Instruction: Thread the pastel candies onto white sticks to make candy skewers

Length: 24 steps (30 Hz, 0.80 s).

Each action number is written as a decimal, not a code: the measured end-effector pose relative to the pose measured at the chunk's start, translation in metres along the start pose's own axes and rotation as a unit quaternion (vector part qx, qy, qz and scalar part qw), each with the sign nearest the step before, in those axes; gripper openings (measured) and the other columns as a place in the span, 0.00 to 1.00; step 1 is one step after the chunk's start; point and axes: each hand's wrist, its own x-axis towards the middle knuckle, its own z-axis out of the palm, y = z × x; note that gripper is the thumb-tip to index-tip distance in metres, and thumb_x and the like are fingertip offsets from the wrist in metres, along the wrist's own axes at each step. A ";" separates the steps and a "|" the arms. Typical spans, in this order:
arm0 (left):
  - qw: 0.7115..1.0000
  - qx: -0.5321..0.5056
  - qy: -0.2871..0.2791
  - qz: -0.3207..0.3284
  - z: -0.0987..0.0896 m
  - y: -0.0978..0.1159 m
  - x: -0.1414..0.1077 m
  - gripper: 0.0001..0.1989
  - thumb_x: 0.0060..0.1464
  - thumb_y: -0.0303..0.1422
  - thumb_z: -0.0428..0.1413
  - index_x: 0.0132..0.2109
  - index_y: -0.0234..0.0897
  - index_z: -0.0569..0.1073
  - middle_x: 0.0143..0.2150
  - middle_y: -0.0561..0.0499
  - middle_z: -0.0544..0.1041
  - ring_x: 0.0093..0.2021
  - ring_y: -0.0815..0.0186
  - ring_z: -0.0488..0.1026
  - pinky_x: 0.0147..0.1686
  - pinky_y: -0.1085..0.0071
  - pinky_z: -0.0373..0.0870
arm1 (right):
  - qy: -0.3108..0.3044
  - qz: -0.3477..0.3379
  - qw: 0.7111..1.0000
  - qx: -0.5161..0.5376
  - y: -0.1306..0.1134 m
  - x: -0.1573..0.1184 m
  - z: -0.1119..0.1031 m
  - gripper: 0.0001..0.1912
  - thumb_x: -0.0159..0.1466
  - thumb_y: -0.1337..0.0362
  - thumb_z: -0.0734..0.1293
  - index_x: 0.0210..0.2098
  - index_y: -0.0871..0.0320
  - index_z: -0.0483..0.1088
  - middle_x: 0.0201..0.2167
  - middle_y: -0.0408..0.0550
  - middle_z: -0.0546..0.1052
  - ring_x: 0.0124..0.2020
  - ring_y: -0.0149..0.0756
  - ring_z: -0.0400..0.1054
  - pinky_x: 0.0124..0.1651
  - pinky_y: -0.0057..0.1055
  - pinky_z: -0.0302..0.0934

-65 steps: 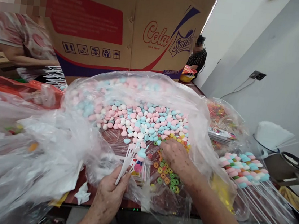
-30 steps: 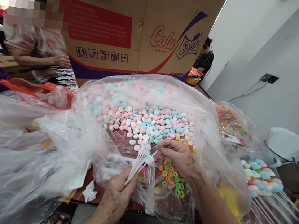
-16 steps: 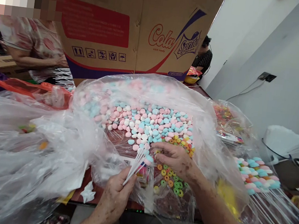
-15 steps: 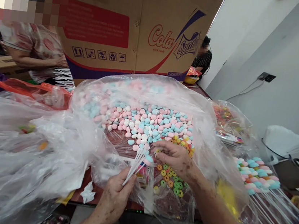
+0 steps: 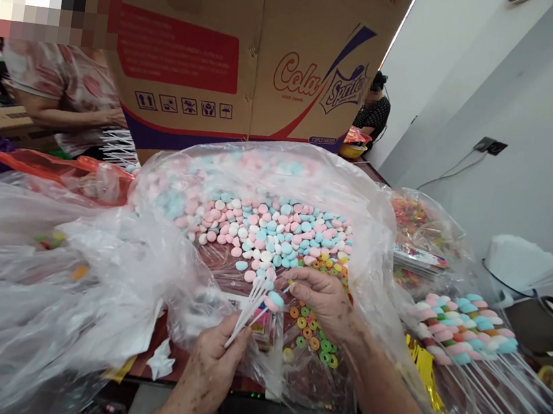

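Several thin white sticks (image 5: 244, 320) are gripped in my left hand (image 5: 214, 355), fanned upward. One of them carries a blue and pink candy (image 5: 273, 301) near its tip. To the right, my right hand (image 5: 320, 298) pinches a small yellowish piece between thumb and fingers, just beside the skewered candy. Beyond both hands lies a heap of pink, white and blue round candies (image 5: 278, 231) inside an open clear plastic bag (image 5: 376, 212). Green, yellow and orange ring candies (image 5: 325, 344) lie under and below my right hand.
A large cardboard box (image 5: 200, 43) stands behind the bag. Filled candy skewers (image 5: 468, 324) lie at the right by gold ties (image 5: 425, 373). Crumpled plastic (image 5: 44, 293) covers the left side. One person (image 5: 74, 88) works at the left, another (image 5: 376, 112) sits far back.
My right hand's fingers have drawn together on a small piece and sit slightly lower. My left hand still holds the sticks in nearly the same place.
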 end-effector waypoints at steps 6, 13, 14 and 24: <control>1.000 0.006 -0.006 0.007 -0.001 -0.002 0.000 0.16 0.60 0.37 0.50 0.42 0.36 0.80 0.21 0.56 0.68 0.23 0.66 0.62 0.26 0.73 0.61 | -0.005 0.028 0.997 0.078 0.010 -0.003 -0.002 0.14 0.55 0.56 0.75 0.38 0.57 0.78 0.36 0.49 0.81 0.37 0.36 0.75 0.42 0.32 0.68; 1.000 0.006 -0.025 0.011 -0.002 -0.003 -0.001 0.17 0.61 0.38 0.49 0.46 0.36 0.80 0.26 0.53 0.75 0.29 0.63 0.69 0.31 0.73 0.65 | -0.011 -0.016 1.000 0.001 0.016 -0.003 -0.007 0.11 0.56 0.59 0.74 0.39 0.53 0.79 0.37 0.46 0.81 0.37 0.34 0.74 0.42 0.30 0.66; 0.999 -0.002 -0.030 0.014 -0.002 -0.004 -0.001 0.17 0.61 0.38 0.49 0.47 0.37 0.80 0.29 0.53 0.77 0.31 0.62 0.70 0.33 0.72 0.66 | -0.019 -0.017 0.999 -0.019 0.016 -0.003 -0.009 0.11 0.57 0.59 0.73 0.39 0.53 0.79 0.37 0.46 0.81 0.38 0.34 0.73 0.42 0.30 0.66; 1.000 -0.010 -0.018 0.009 -0.002 -0.006 -0.001 0.14 0.61 0.38 0.51 0.36 0.37 0.79 0.22 0.55 0.72 0.25 0.65 0.66 0.27 0.74 0.64 | -0.066 -0.020 0.986 -0.149 0.015 -0.008 -0.007 0.13 0.60 0.57 0.70 0.42 0.54 0.79 0.42 0.47 0.80 0.45 0.40 0.73 0.51 0.36 0.65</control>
